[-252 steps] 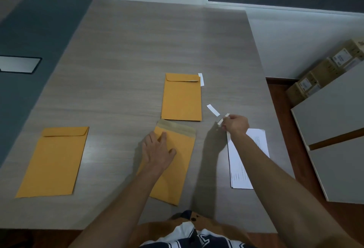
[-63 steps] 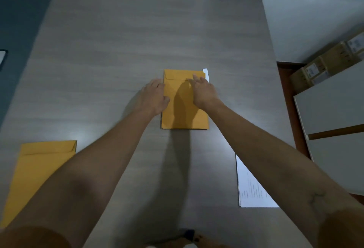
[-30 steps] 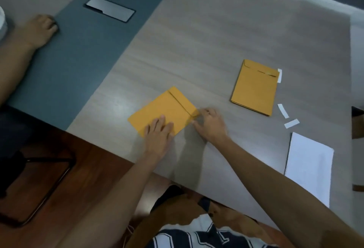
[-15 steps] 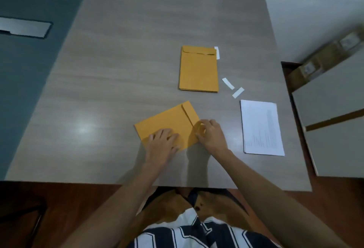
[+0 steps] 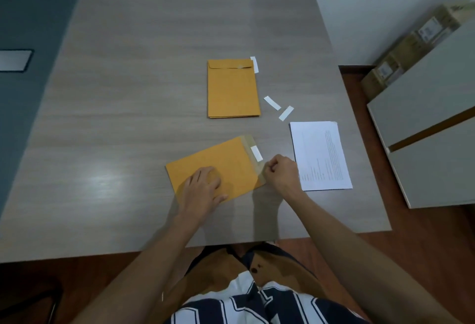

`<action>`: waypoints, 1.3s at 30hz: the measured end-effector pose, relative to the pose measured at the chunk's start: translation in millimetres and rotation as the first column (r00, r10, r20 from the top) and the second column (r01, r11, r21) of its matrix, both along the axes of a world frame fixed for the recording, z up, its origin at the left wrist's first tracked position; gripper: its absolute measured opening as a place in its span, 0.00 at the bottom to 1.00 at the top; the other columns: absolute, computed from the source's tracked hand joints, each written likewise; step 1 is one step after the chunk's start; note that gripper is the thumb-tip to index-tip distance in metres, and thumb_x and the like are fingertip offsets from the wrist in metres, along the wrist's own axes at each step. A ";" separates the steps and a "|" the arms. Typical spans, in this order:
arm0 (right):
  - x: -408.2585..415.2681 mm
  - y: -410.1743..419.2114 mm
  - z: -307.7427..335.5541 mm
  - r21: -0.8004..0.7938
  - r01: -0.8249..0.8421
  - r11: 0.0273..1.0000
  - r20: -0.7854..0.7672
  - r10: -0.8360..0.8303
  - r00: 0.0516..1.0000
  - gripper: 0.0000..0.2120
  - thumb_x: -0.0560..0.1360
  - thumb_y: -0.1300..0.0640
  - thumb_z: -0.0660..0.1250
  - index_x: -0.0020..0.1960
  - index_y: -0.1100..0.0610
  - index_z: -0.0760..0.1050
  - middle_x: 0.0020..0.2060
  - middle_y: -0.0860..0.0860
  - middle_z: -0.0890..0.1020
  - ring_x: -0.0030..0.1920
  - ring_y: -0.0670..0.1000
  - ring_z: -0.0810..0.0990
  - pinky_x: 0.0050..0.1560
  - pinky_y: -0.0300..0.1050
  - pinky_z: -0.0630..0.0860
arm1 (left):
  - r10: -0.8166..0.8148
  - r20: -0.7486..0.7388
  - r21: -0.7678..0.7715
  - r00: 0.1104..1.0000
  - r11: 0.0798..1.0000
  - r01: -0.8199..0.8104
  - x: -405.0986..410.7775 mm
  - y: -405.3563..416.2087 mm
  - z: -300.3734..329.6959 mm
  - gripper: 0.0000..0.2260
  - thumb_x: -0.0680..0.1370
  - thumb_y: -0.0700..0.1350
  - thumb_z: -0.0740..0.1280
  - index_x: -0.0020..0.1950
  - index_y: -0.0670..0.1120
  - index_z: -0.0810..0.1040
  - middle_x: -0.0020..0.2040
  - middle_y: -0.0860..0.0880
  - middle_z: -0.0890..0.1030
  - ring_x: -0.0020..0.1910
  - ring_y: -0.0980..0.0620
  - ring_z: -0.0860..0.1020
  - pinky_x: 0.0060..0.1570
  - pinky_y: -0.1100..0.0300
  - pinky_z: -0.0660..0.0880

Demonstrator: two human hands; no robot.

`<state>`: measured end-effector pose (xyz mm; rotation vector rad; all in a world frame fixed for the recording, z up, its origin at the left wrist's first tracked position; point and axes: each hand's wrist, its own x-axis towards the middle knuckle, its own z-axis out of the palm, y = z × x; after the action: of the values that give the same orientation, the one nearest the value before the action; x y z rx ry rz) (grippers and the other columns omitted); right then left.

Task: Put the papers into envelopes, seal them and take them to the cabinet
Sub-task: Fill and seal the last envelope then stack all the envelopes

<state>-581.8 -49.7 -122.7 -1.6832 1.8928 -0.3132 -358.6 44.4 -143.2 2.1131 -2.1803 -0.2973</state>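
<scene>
A manila envelope [image 5: 226, 161] lies tilted on the table near me, its flap [image 5: 250, 143] open to the right. A white backing strip [image 5: 256, 153] still covers part of the flap's adhesive. My left hand [image 5: 203, 190] rests flat on the envelope's near end and pins it down. My right hand [image 5: 281, 173] has its fingers pinched at the flap's near corner. A stack of closed envelopes [image 5: 232, 89] sits farther back. White printed papers [image 5: 320, 155] lie just right of my right hand.
Three peeled white strips lie loose: one by the stack's top corner [image 5: 254, 64], two between stack and papers [image 5: 272, 103] [image 5: 286, 113]. A grey cabinet [image 5: 431, 118] stands right of the wooden table [image 5: 128, 92], with cardboard boxes [image 5: 411, 46] behind it.
The envelope's flap has been opened outward, showing the adhesive band and its white strip. My right hand moved from on top of the flap to its near corner. My left hand stays on the envelope.
</scene>
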 end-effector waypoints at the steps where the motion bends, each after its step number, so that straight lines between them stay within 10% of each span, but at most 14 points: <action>1: -0.9 -0.2 -0.2 -0.012 -0.018 1.000 0.002 0.018 1.000 0.05 0.76 0.58 0.65 0.45 0.59 0.78 0.38 0.54 0.80 0.40 0.52 0.80 0.40 0.44 0.76 | 0.003 -0.014 0.002 1.000 1.000 -0.003 0.3 -0.1 0.7 0.15 0.67 0.58 0.77 0.44 0.50 0.81 0.64 0.44 0.77 0.64 0.43 0.74 0.53 0.48 0.74; 6: -1.3 -0.9 0.8 -0.062 -0.250 0.966 -0.079 0.245 0.966 0.05 0.77 0.62 0.63 0.52 0.60 0.75 0.47 0.55 0.77 0.45 0.54 0.76 0.43 0.45 0.73 | 0.063 -0.056 0.092 0.996 0.994 -0.058 -2.8 -9.2 16.0 0.18 0.66 0.58 0.77 0.47 0.50 0.76 0.64 0.49 0.73 0.64 0.46 0.71 0.55 0.51 0.68; 13: -11.9 -11.1 -3.4 -0.042 -0.385 0.922 -0.078 0.381 0.921 0.09 0.76 0.57 0.67 0.54 0.59 0.79 0.50 0.53 0.76 0.51 0.52 0.76 0.52 0.45 0.76 | 0.057 0.037 0.337 0.998 0.939 -0.067 -9.1 -36.5 32.9 0.44 0.65 0.61 0.77 0.76 0.59 0.60 0.79 0.48 0.53 0.77 0.46 0.55 0.69 0.47 0.61; 26: -20.3 -43.7 9.1 0.010 -0.578 0.816 -0.080 0.577 0.813 0.04 0.73 0.57 0.72 0.46 0.57 0.82 0.46 0.51 0.75 0.47 0.50 0.75 0.47 0.41 0.72 | 0.141 0.006 0.423 0.990 0.897 -0.131 -25.2 -81.1 42.2 0.43 0.63 0.58 0.80 0.72 0.54 0.63 0.76 0.47 0.56 0.76 0.45 0.55 0.69 0.43 0.66; 34: -54.4 -62.6 25.3 -0.068 -0.289 0.955 0.076 0.294 0.953 0.08 0.73 0.50 0.72 0.44 0.55 0.82 0.39 0.45 0.78 0.40 0.43 0.76 0.43 0.40 0.75 | 0.164 -0.122 0.235 0.979 0.963 -0.132 -73.1 -105.6 47.1 0.31 0.72 0.52 0.73 0.72 0.45 0.66 0.68 0.46 0.68 0.68 0.45 0.66 0.63 0.50 0.70; 39: -120.9 -75.3 23.6 -0.110 0.099 0.989 -0.020 -0.102 0.995 0.18 0.72 0.45 0.72 0.55 0.55 0.78 0.53 0.53 0.79 0.51 0.50 0.78 0.49 0.41 0.74 | 0.118 -0.331 0.235 0.936 0.971 -0.039 -131.2 -125.8 52.4 0.19 0.75 0.46 0.68 0.63 0.43 0.73 0.62 0.46 0.71 0.61 0.46 0.71 0.56 0.50 0.73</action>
<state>-702.6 -125.0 -99.1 -1.6718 2.0166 -0.4442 -489.8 -81.4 -90.8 2.0566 -1.9315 -0.8735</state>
